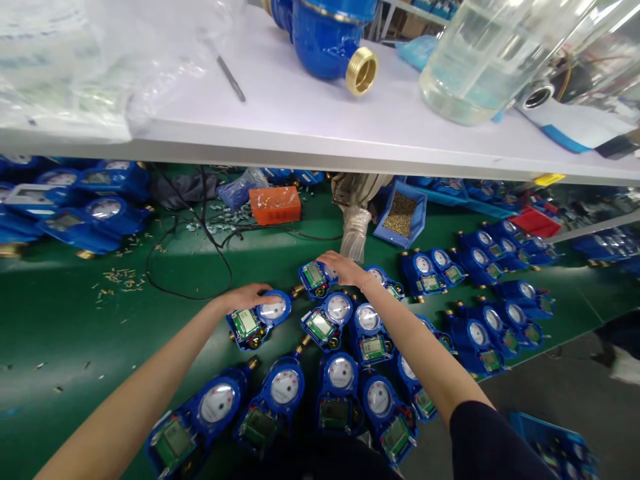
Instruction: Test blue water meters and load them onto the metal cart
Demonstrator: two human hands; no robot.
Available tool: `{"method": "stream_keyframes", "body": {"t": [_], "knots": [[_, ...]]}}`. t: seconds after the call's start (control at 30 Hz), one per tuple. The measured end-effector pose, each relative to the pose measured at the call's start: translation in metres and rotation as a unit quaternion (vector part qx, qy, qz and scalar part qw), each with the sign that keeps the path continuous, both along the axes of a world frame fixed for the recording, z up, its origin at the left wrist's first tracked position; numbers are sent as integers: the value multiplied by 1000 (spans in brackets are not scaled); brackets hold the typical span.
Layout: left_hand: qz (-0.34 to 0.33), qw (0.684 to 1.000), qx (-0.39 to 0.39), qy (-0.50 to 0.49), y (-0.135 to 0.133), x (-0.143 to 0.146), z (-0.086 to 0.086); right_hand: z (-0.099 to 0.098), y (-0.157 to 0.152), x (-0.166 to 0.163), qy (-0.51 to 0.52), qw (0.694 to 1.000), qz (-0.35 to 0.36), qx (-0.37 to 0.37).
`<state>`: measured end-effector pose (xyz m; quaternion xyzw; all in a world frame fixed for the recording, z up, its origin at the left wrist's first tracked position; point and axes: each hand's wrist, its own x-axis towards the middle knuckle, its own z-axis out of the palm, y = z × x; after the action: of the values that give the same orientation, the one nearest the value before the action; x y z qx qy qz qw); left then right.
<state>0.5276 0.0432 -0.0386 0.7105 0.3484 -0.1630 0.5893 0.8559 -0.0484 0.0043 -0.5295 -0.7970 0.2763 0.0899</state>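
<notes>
My left hand is closed on the far side of a blue water meter, fingers beside its round white dial. That meter has an uncovered green circuit board with a small display at its near left. Further right, my right hand grips another blue water meter by its dial end, partly covering the dial. Several similar meters surround my hands, among them one just in front and a row near my body, including one with a dark display.
Above the green bench runs a white shelf with a large blue meter body and a clear liquid container. Beneath are an orange box, black cable, a blue bin of small brass-coloured parts and stacked meters.
</notes>
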Motion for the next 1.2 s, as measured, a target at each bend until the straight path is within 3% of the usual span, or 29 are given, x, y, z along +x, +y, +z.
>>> {"method": "stream_keyframes", "body": {"t": [0.27, 0.43, 0.53, 0.63, 0.67, 0.77, 0.87, 1.0, 1.2], "knots": [[-47, 998, 52, 0, 5, 6, 6, 10, -4, -3, -46, 998, -6, -36], [0, 985, 170, -14, -4, 2, 32, 18, -1, -5, -107, 991, -15, -76], [86, 961, 261, -30, -23, -28, 54, 26, -7, -2, -107, 990, -40, -79], [175, 939, 295, -10, -51, -84, 63, 42, -29, 2, -76, 992, -85, -48], [179, 945, 273, 13, -61, -105, 62, 48, -41, 3, -58, 992, -103, -31], [121, 987, 67, 82, -91, -152, 46, 64, -84, 3, -3, 987, -158, 13], [82, 990, -82, 84, -113, -167, 29, 73, -131, 2, 26, 978, -203, 29], [119, 981, -142, 57, -125, -157, 21, 81, -185, 2, 45, 964, -261, 34], [123, 980, -158, -1, -118, -143, 27, 94, -241, -2, 34, 945, -325, 23]]}}
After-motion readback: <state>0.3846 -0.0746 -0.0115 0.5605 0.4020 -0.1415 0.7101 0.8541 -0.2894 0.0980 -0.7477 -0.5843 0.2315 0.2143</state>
